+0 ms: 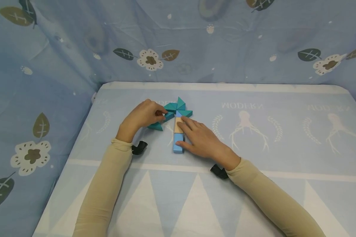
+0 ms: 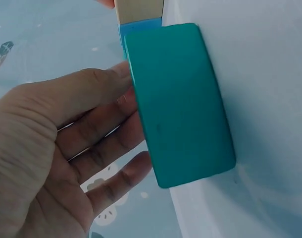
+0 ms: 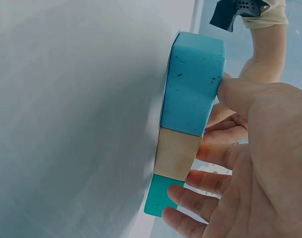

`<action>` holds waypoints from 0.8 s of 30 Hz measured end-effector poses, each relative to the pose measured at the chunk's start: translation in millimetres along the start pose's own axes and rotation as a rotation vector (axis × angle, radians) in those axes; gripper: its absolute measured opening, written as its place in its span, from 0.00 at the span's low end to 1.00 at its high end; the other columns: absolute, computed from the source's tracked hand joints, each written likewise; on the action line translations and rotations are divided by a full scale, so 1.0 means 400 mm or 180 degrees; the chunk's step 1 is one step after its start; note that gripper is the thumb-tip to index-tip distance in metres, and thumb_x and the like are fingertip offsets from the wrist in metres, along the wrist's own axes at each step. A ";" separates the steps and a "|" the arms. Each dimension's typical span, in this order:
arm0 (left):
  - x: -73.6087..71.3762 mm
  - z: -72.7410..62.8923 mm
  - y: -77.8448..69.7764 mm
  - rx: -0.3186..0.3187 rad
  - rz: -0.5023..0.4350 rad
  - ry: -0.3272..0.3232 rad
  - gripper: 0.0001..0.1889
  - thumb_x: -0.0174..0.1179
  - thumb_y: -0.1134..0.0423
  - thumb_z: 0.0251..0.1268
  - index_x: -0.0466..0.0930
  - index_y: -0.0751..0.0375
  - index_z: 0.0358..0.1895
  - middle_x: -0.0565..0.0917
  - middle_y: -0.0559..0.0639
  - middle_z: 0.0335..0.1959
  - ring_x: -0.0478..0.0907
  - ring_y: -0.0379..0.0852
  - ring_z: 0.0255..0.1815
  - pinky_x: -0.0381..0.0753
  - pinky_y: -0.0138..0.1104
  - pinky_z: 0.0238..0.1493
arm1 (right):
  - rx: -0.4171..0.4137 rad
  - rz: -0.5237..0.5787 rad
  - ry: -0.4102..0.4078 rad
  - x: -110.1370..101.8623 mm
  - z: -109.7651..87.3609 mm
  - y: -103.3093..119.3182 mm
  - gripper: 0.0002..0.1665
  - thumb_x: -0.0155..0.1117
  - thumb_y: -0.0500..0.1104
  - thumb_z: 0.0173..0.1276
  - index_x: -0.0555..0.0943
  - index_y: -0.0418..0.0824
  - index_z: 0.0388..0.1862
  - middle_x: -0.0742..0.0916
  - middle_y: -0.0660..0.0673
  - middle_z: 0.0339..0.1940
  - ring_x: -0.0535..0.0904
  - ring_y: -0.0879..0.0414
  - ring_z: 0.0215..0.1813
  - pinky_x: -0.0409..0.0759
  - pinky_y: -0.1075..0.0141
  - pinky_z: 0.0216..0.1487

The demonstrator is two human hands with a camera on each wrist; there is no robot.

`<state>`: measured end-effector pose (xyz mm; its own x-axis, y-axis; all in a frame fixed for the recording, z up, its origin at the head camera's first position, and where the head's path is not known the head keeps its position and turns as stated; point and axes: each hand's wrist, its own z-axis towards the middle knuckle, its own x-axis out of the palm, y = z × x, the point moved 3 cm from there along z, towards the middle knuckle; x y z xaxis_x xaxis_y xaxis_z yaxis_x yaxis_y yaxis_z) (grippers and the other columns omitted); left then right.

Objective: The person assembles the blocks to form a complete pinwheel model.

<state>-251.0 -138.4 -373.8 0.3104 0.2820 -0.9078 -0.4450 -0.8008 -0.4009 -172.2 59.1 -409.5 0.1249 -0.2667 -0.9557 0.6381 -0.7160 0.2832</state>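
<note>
Thumb and fingertips of my left hand (image 1: pixel 144 114) pinch a teal triangular block (image 1: pixel 169 116) at the pinwheel's lower left. Other teal triangles (image 1: pixel 181 104) fan out around the top of a column. That column has a small blue triangle at its top, then a wooden-coloured block (image 1: pixel 178 125) and a light blue block (image 1: pixel 178 144). My right hand (image 1: pixel 203 140) rests along it, thumb on the light blue block and fingertips by the wooden-coloured one. Near my left hand lies a separate green triangle (image 1: pixel 156 126). A large teal face (image 2: pixel 180 106) covers the left fingertips in the left wrist view.
The blocks lie flat on a table with a pale blue and white patterned cover (image 1: pixel 255 158). A blue flowered curtain (image 1: pixel 219 42) hangs along the back and left sides. A black device (image 1: pixel 139 148) sits at the left wrist, another (image 1: pixel 219 171) at the right.
</note>
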 end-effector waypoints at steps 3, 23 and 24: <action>0.004 0.002 0.000 -0.0003 0.0034 -0.0046 0.14 0.66 0.64 0.64 0.86 0.63 0.51 0.88 0.55 0.42 0.85 0.48 0.40 0.83 0.41 0.45 | -0.0004 -0.0010 0.0018 0.000 0.001 0.002 0.41 0.56 0.61 0.72 0.63 0.38 0.74 0.64 0.37 0.76 0.66 0.42 0.73 0.68 0.48 0.70; 0.016 0.015 -0.006 0.0046 0.0199 -0.0187 0.15 0.65 0.62 0.66 0.85 0.61 0.53 0.88 0.55 0.44 0.84 0.47 0.40 0.82 0.42 0.45 | -0.0012 -0.0014 0.0003 -0.001 -0.001 0.000 0.42 0.56 0.61 0.72 0.63 0.38 0.74 0.64 0.37 0.76 0.66 0.42 0.73 0.68 0.48 0.70; 0.016 0.015 -0.006 0.0048 0.0201 -0.0191 0.15 0.64 0.62 0.66 0.85 0.61 0.53 0.88 0.55 0.44 0.84 0.47 0.40 0.82 0.42 0.45 | -0.0012 -0.0015 0.0000 -0.001 -0.001 0.000 0.42 0.56 0.61 0.72 0.63 0.38 0.74 0.64 0.37 0.76 0.66 0.42 0.73 0.68 0.48 0.70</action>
<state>-253.1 -131.5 -379.4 0.2306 0.2627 -0.9369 -0.4749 -0.8100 -0.3440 -172.0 59.3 -409.0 0.1218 -0.2634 -0.9570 0.6416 -0.7148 0.2784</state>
